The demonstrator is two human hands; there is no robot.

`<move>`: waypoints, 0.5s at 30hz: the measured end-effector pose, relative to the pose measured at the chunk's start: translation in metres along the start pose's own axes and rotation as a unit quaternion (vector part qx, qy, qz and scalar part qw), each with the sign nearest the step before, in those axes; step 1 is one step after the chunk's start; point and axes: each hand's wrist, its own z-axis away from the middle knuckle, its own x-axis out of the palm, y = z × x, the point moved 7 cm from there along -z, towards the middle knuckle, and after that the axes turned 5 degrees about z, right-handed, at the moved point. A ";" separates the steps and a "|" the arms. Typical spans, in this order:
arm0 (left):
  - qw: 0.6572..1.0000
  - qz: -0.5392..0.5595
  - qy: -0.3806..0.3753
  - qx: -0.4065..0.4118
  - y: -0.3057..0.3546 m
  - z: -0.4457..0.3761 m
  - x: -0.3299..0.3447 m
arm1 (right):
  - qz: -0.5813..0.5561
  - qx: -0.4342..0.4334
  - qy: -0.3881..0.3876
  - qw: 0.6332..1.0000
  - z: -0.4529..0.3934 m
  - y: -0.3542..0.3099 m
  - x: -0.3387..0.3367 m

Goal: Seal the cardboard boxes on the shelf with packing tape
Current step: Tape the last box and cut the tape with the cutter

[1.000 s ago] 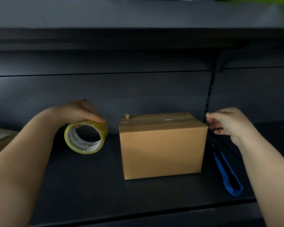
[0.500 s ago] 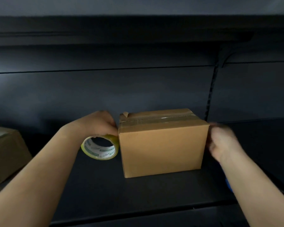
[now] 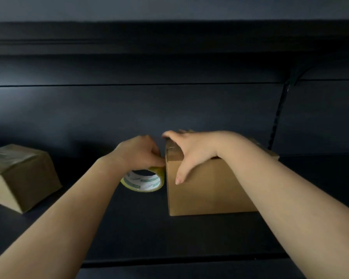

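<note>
Two hands are seen at a brown cardboard box (image 3: 210, 188) on the dark shelf (image 3: 169, 238): the yellow-edged packing tape roll (image 3: 142, 181), at nine o'clock, is gripped by the left hand (image 3: 138, 153); the right hand (image 3: 186, 153) is laid flat, fingers spread, on top. A wrinkled strip is risked if the box slides.

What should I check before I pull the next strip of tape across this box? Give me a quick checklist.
1. Tape roll in grip: ok, left hand holds its top, right beside the box's left edge.
2. Box steadied: ok, right hand lies flat over its top left corner.
3. Tape end stuck to the box: cannot tell, fingers hide it.
4. Top seam already taped: cannot tell, arm covers most of it.
5. Cutter within reach: cannot tell, none in view.
6. Second box: ok, apart at far left.
</note>
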 end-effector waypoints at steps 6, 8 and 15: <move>0.883 0.455 -0.099 0.057 -0.025 0.034 -0.014 | -0.090 -0.026 0.122 0.988 0.031 0.016 -0.019; 0.823 0.536 -0.146 0.122 -0.022 0.044 -0.035 | -0.142 -0.049 0.163 0.975 0.045 0.013 -0.031; 0.911 0.382 -0.118 0.102 -0.012 0.056 -0.103 | -0.298 -0.137 0.261 0.908 0.066 0.001 -0.048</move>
